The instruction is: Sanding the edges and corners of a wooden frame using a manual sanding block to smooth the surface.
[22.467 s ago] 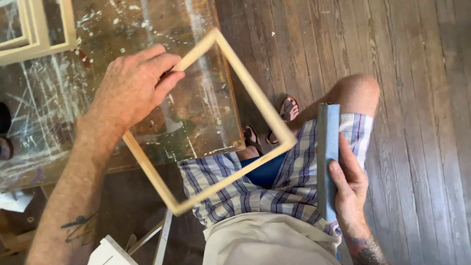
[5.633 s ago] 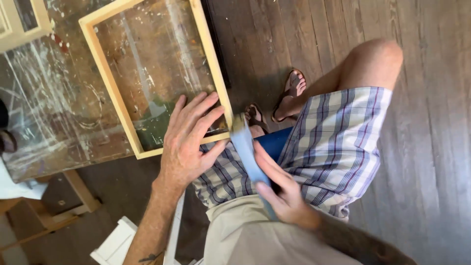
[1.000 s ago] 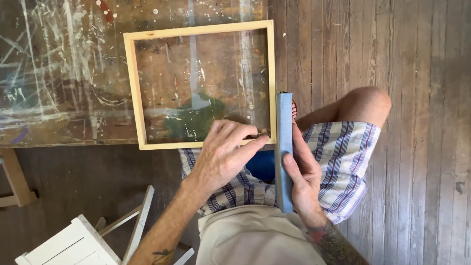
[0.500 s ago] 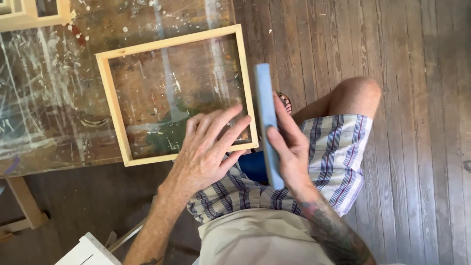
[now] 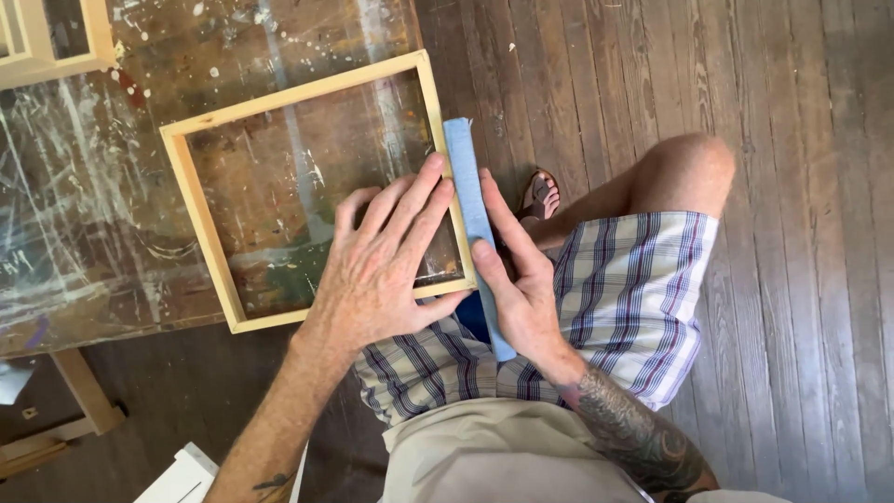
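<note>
A square pale wooden frame (image 5: 200,200) lies flat on a paint-spattered table (image 5: 84,233). My left hand (image 5: 382,265) presses flat on the frame's near right corner, fingers spread over the right side. My right hand (image 5: 521,293) grips a long narrow blue sanding block (image 5: 466,182) and holds it along the outer edge of the frame's right side. The block's lower end is hidden under my palm.
Another pale wooden frame (image 5: 51,61) sits at the table's far left corner. A white wooden object (image 5: 182,480) stands below the table's front edge. Dark floorboards (image 5: 801,140) fill the right side. My sandalled foot (image 5: 540,196) rests just right of the table.
Over the last second the blue block has come up against the frame's right side. My left hand has slid further onto the frame's corner. The view has shifted.
</note>
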